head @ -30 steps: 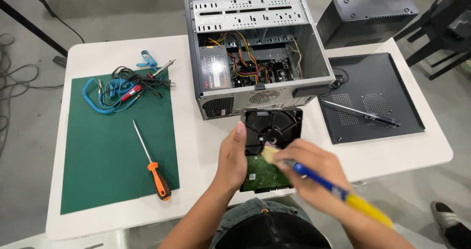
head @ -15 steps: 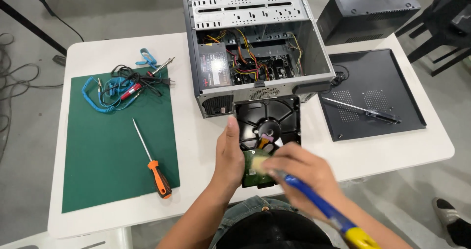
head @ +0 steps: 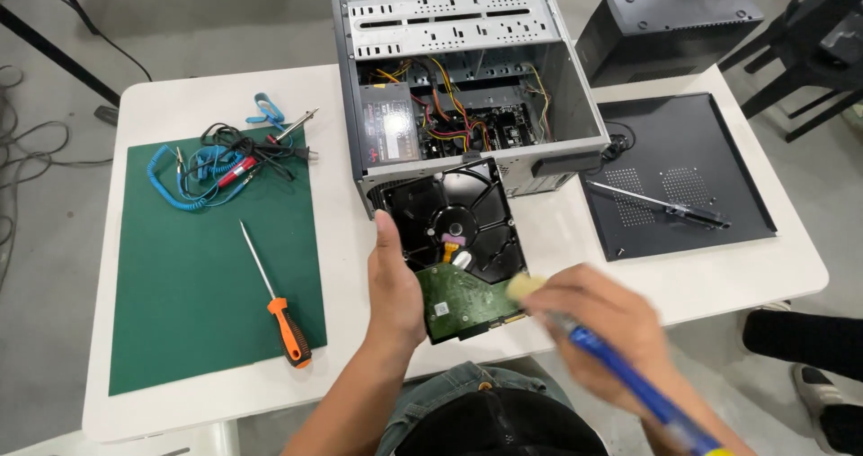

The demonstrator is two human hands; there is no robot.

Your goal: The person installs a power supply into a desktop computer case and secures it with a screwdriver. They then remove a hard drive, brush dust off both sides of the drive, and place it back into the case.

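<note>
Black boxy hard drive [head: 454, 231] in left hand [head: 394, 285]; blue-handled brush [head: 620, 366] in right hand [head: 602, 330].

Left hand [head: 394, 290] grips the hard drive [head: 458, 245]; right hand [head: 604, 330] holds a blue-handled brush [head: 620, 366] beside it.

The bench [head: 180, 97] is white. The mat [head: 207, 303] on it is green. The screwdriver [head: 286, 327] has an orange handle. The curly cable [head: 184, 179] is blue. The hard drive [head: 454, 231] is black with a green board. The brush [head: 629, 384] has a blue handle. The side panel [head: 674, 150] is black with tiny dots.
</note>
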